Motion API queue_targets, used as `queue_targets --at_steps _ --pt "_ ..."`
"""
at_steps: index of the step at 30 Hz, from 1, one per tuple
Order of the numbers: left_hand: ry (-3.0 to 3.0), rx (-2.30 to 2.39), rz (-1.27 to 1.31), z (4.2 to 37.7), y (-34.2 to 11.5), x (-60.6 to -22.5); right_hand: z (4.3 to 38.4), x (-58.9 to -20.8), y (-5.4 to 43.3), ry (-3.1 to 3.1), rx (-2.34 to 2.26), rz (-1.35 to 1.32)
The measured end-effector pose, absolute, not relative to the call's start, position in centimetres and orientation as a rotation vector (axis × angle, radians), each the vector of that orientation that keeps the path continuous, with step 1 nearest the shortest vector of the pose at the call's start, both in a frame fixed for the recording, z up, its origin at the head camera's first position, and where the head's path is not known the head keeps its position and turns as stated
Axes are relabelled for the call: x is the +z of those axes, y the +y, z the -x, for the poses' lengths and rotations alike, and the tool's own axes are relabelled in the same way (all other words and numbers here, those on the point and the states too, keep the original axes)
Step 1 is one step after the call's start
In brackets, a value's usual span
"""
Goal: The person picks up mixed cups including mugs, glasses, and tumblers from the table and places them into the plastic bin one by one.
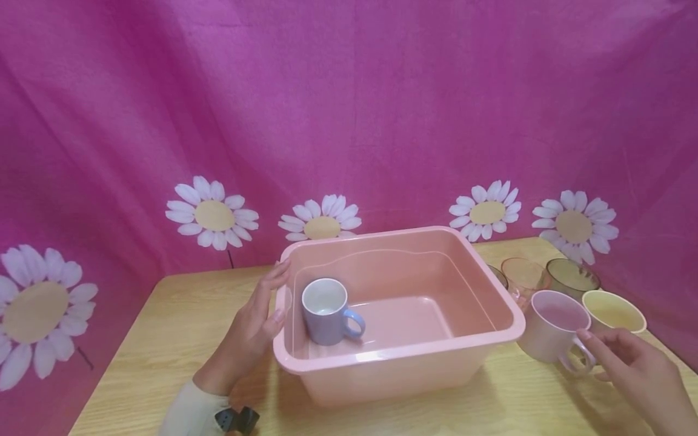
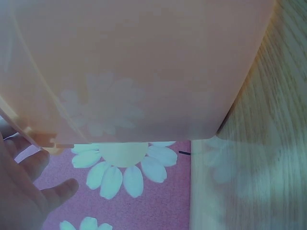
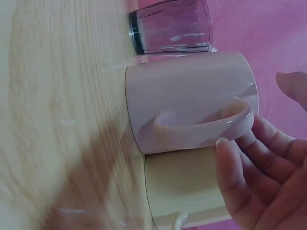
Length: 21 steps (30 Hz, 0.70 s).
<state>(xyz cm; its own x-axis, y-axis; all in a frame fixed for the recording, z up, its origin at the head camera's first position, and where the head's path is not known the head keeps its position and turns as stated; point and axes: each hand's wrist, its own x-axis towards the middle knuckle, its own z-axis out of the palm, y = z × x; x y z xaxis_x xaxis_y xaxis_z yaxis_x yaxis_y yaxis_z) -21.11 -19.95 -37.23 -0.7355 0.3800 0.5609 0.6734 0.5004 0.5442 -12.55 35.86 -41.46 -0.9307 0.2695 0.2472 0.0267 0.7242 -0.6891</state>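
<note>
A pink plastic basin [image 1: 398, 375] stands on the wooden table, with a blue-grey mug [image 1: 325, 312] upright inside at its left end. My left hand [image 1: 248, 327] rests against the basin's left rim, fingers fairly straight and thumb apart from them; part of it shows in the left wrist view. On the right, a pale pink mug [image 1: 551, 327] stands upright on the table. My right hand [image 1: 638, 369] pinches its handle [image 3: 206, 132] between the fingertips. Just behind it stands a yellow mug [image 1: 613, 312], which also shows in the right wrist view.
Behind the pink mug are an orange-tinted glass [image 1: 523, 274] and a dark-tinted glass [image 1: 572, 277]. Another dark glass [image 1: 498, 277] is partly hidden by the basin. A magenta curtain [image 1: 354, 121] with daisies hangs at the back and sides of the table [image 1: 180, 321].
</note>
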Motion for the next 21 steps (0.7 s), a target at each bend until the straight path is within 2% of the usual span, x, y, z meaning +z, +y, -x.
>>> queue_targets --at_steps 21 --pt "-2.379 -1.106 0.878 21.15 -20.06 -37.11 13.17 -41.93 35.27 -2.699 1.269 0.269"
